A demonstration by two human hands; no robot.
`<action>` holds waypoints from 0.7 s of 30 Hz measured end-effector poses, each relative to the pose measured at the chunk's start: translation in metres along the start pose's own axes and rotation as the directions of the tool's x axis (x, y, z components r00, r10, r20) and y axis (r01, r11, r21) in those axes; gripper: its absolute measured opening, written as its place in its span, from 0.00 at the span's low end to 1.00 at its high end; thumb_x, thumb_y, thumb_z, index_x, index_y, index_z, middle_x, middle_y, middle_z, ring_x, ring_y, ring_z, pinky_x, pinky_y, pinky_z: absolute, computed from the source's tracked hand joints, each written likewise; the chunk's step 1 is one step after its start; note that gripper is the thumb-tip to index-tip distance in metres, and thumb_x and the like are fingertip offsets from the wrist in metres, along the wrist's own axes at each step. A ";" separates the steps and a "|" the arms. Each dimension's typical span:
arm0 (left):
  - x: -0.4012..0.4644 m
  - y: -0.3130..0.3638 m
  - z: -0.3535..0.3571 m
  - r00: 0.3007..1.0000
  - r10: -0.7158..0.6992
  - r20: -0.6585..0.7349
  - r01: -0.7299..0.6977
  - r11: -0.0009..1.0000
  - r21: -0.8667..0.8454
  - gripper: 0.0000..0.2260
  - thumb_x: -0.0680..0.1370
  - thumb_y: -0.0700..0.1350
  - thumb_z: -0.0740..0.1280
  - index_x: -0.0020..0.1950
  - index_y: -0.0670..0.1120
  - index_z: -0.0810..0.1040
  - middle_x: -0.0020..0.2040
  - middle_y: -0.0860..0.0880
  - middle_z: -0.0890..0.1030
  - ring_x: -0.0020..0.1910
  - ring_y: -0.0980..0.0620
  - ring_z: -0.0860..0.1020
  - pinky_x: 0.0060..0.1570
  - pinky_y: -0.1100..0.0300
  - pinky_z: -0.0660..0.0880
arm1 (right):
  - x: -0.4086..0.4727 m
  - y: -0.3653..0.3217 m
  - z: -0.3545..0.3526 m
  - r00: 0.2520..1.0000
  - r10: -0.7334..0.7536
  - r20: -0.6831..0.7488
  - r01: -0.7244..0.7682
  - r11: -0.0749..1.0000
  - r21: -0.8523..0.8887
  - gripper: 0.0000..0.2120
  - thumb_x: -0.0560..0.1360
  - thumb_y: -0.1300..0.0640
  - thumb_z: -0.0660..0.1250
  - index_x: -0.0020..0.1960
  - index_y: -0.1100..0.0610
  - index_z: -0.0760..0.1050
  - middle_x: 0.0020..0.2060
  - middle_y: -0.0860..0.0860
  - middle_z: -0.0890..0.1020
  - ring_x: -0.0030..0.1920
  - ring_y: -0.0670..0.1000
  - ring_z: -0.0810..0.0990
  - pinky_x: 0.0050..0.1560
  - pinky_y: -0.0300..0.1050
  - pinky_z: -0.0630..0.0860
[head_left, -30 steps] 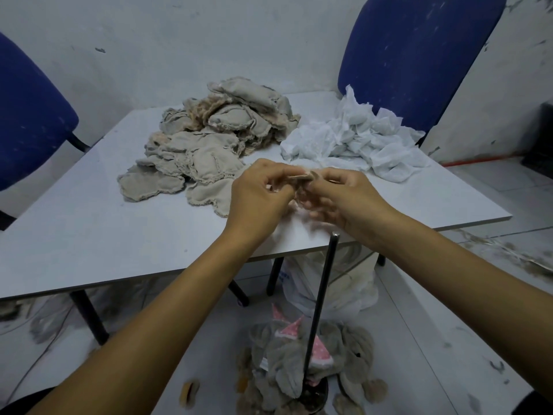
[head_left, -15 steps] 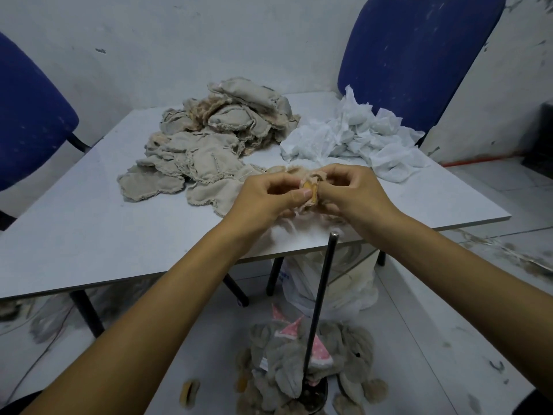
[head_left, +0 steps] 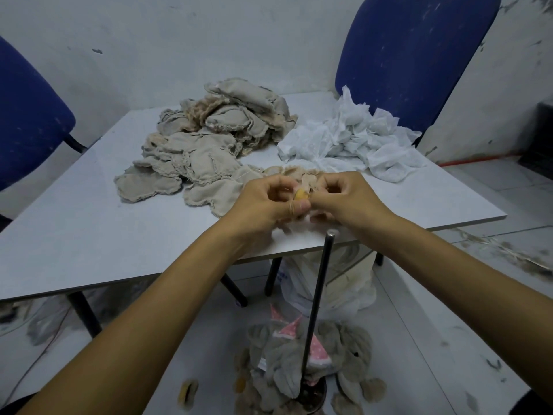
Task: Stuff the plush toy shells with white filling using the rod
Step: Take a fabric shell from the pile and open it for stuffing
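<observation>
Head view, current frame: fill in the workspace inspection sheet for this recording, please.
Surface: grey table, mostly bare at its near left.
Job's things: pile of beige shells at the far middle; white filling to its right; plush shell between the hands; upright rod standing below the table edge.
Clutter: stuffed grey toys on the floor round the rod's base; bag under the table.
Grippers: left hand and right hand both pinch the shell.
Cables: thin wire on the floor, left.
Surroundings: two blue chairs, scuffed wall.
</observation>
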State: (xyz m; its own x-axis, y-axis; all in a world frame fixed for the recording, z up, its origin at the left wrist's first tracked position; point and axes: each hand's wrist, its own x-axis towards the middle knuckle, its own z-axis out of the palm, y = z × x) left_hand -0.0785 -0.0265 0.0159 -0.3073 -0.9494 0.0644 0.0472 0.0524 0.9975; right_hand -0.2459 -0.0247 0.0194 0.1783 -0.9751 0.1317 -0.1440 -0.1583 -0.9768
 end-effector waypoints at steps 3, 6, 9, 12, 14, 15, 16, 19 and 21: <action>-0.001 -0.004 0.004 1.000 0.000 -0.015 0.000 0.999 -0.036 0.10 0.71 0.32 0.71 0.48 0.41 0.75 0.36 0.46 0.80 0.35 0.47 0.79 0.36 0.57 0.75 | -0.001 0.000 -0.002 0.998 -0.018 0.056 0.017 0.999 0.033 0.18 0.73 0.73 0.67 0.33 0.57 0.66 0.30 0.50 0.72 0.29 0.43 0.76 0.34 0.38 0.79; 0.002 -0.002 0.002 0.997 0.033 -0.064 -0.036 0.998 -0.053 0.10 0.69 0.36 0.72 0.47 0.42 0.77 0.39 0.44 0.80 0.38 0.47 0.79 0.40 0.57 0.77 | 0.000 -0.007 -0.009 0.988 0.029 0.151 -0.052 0.988 0.145 0.12 0.76 0.73 0.64 0.43 0.57 0.71 0.37 0.54 0.77 0.31 0.48 0.78 0.31 0.40 0.78; 0.004 0.004 -0.006 0.996 0.027 -0.088 -0.035 0.996 -0.081 0.06 0.71 0.35 0.71 0.47 0.42 0.80 0.43 0.43 0.80 0.43 0.46 0.79 0.51 0.47 0.79 | 0.005 -0.012 -0.027 0.976 0.051 0.211 -0.109 0.955 0.277 0.14 0.75 0.75 0.61 0.49 0.57 0.75 0.40 0.54 0.78 0.35 0.51 0.79 0.30 0.42 0.76; 0.002 0.006 -0.021 0.992 -0.049 0.114 0.063 0.990 -0.124 0.07 0.72 0.39 0.68 0.48 0.39 0.81 0.45 0.41 0.81 0.41 0.46 0.79 0.46 0.54 0.78 | 0.009 -0.004 -0.048 0.999 -0.039 0.007 0.039 0.961 -0.273 0.09 0.77 0.65 0.65 0.47 0.52 0.78 0.41 0.48 0.80 0.38 0.47 0.79 0.33 0.40 0.74; -0.002 0.005 -0.025 0.952 -0.080 0.296 0.063 0.996 0.066 0.10 0.77 0.45 0.65 0.48 0.42 0.84 0.43 0.43 0.82 0.40 0.50 0.80 0.40 0.61 0.77 | 0.009 0.002 -0.055 0.999 -0.032 0.033 0.046 0.781 -0.622 0.04 0.75 0.52 0.72 0.48 0.45 0.78 0.43 0.44 0.81 0.40 0.44 0.79 0.37 0.38 0.73; -0.002 0.004 -0.024 0.948 -0.075 0.309 0.017 0.983 0.185 0.11 0.78 0.47 0.65 0.47 0.45 0.86 0.42 0.47 0.83 0.41 0.52 0.80 0.39 0.63 0.76 | 0.009 0.004 -0.056 0.997 0.025 0.075 0.033 0.730 -0.683 0.09 0.72 0.46 0.74 0.50 0.43 0.77 0.44 0.43 0.81 0.41 0.42 0.79 0.39 0.38 0.73; -0.001 0.001 -0.021 0.963 -0.035 0.266 -0.043 0.959 0.281 0.10 0.79 0.47 0.65 0.47 0.47 0.86 0.41 0.50 0.83 0.41 0.55 0.79 0.39 0.64 0.76 | 0.009 0.007 -0.055 0.992 0.071 0.106 0.026 0.705 -0.709 0.14 0.70 0.44 0.76 0.52 0.43 0.76 0.45 0.43 0.81 0.43 0.42 0.79 0.41 0.39 0.74; 0.004 -0.005 -0.013 0.991 0.117 0.069 -0.135 0.885 0.446 0.06 0.79 0.40 0.68 0.48 0.48 0.84 0.38 0.54 0.82 0.37 0.58 0.78 0.36 0.63 0.75 | 0.008 0.007 -0.049 0.990 0.062 0.124 0.054 0.653 -0.756 0.20 0.67 0.45 0.79 0.55 0.42 0.74 0.44 0.43 0.81 0.43 0.42 0.78 0.42 0.39 0.74; 0.004 -0.009 -0.008 0.983 0.158 0.090 -0.180 0.789 0.588 0.03 0.78 0.43 0.71 0.50 0.50 0.82 0.43 0.54 0.82 0.39 0.59 0.80 0.41 0.62 0.77 | 0.007 0.008 -0.046 0.996 0.018 0.088 0.052 0.676 -0.735 0.18 0.67 0.45 0.79 0.53 0.43 0.76 0.40 0.45 0.82 0.40 0.43 0.79 0.41 0.39 0.75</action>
State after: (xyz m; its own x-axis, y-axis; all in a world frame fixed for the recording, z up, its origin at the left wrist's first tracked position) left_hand -0.0727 -0.0331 0.0070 -0.3801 -0.8976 0.2234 -0.4659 0.3945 0.7920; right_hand -0.2902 -0.0398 0.0205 0.2601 -0.9605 0.0986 -0.8033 -0.2719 -0.5299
